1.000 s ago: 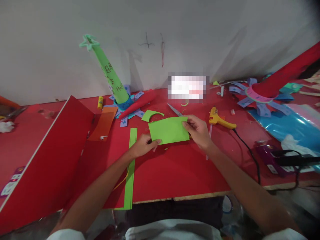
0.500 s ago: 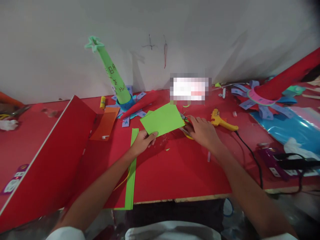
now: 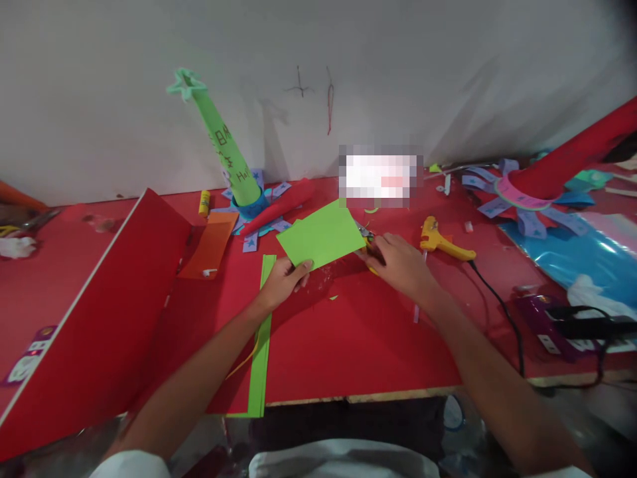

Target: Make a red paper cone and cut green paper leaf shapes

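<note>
My left hand pinches the lower edge of a bright green paper sheet, thumb on top. At the sheet's right edge, my right hand is closed on yellow-handled scissors, whose blades are partly hidden by the paper. Long green strips lie on the red table below my left forearm. A small green scrap rests between my arms. To the right of my right hand is a yellow glue gun with a black cord.
A red board stands tilted at the left, beside orange paper and a glue stick. A green paper tower stands behind. Blue plastic and a purple box lie right.
The scissor handles have drawn closer together as the fingers of my right hand closed. The green sheet has shifted very slightly to the left.
</note>
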Demonstrator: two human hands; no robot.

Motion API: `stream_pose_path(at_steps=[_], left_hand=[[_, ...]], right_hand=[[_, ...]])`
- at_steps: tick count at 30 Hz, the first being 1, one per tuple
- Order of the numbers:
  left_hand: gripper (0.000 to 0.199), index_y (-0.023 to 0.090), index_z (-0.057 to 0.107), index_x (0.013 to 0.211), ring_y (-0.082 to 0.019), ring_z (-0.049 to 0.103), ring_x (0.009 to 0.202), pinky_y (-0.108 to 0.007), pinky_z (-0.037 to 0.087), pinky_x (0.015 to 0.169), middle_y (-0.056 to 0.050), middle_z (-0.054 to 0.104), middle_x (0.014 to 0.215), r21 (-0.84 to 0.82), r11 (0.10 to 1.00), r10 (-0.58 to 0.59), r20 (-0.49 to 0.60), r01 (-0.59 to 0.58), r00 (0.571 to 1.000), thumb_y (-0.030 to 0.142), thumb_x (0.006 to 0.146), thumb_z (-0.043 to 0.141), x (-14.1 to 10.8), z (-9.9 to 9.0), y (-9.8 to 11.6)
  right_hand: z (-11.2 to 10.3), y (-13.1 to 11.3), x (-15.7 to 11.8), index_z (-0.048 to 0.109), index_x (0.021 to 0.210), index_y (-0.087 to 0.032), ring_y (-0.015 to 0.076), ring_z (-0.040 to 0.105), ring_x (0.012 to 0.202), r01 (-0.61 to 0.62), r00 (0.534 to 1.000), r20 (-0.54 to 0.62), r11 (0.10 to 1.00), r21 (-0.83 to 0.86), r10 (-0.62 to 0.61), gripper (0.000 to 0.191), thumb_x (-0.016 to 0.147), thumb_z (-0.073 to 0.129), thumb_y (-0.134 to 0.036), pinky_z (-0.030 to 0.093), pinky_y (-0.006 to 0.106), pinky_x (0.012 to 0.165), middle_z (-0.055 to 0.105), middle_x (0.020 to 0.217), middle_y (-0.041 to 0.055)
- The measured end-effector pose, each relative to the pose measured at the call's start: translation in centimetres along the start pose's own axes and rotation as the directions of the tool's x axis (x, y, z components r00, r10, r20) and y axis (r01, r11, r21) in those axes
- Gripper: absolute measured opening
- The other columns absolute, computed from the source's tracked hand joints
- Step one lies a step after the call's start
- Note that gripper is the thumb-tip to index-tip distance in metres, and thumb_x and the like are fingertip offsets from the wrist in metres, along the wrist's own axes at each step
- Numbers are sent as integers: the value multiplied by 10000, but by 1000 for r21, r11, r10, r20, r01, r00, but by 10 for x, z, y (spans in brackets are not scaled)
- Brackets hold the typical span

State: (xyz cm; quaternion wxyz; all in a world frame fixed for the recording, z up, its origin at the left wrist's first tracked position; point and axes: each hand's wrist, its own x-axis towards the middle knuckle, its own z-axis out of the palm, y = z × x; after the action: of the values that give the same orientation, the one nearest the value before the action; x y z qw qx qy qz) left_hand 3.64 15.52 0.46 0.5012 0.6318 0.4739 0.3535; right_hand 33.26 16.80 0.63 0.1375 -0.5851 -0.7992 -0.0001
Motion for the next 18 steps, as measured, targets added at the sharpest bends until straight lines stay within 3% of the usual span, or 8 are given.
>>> stream_pose_path(at_steps=[3,5,7,10,13,15,18], left_hand=[[667,183,548,567,-77,427,418,-234,302,455,7,525,489,-8,1000,-2,-9,2,1000,755,905,613,0,0,1],[666,185,542,557,-75,416,412,-237,299,453,9,516,479,-17,1000,2,-40,-2,999,748,903,623,0,0,1],[666,186,534,544,-74,412,405,-241,293,453,14,492,463,-31,999,10,-84,-12,996,738,903,631,0,0,1],[662,184,531,535,-70,401,399,-243,279,451,22,465,455,-54,998,15,-148,-23,989,722,902,646,1,0,0],[652,181,533,542,-64,380,396,-243,261,444,25,467,461,-73,997,14,-173,-27,985,709,905,660,1,-1,0],[649,182,530,547,-63,375,395,-244,255,440,26,470,466,-82,996,16,-173,-31,985,707,904,667,0,-1,1],[656,178,529,544,-61,382,398,-241,260,442,25,472,472,-85,996,16,-167,-31,986,712,896,678,0,0,3]], right_hand=[[3,-1,0,683,1103,-205,317,628,1071,85,995,44,996,15,-86,234,1066,490,-333,447,393,805,716,1090,146],[3,-2,0,682,1060,-205,307,644,1047,64,998,23,996,59,-65,208,1051,496,-297,443,382,779,729,1076,143],[1,-4,0,656,938,-212,275,663,908,-6,1000,-26,985,174,10,213,1042,524,-344,424,362,713,732,956,116],[-4,-11,-1,620,882,-225,204,616,655,-81,994,-24,877,473,105,319,1053,515,-473,415,333,641,680,730,42],[-5,-18,-2,643,1060,-218,186,604,575,-119,993,64,732,671,103,381,1090,410,-519,445,317,628,632,632,-4],[-4,-18,-2,638,1143,-213,201,633,619,-145,988,51,778,612,144,353,1097,399,-468,441,321,642,669,691,16],[-2,-12,-2,644,1092,-206,261,681,819,-188,977,-48,947,261,207,249,1076,461,-374,407,342,674,737,920,108]])
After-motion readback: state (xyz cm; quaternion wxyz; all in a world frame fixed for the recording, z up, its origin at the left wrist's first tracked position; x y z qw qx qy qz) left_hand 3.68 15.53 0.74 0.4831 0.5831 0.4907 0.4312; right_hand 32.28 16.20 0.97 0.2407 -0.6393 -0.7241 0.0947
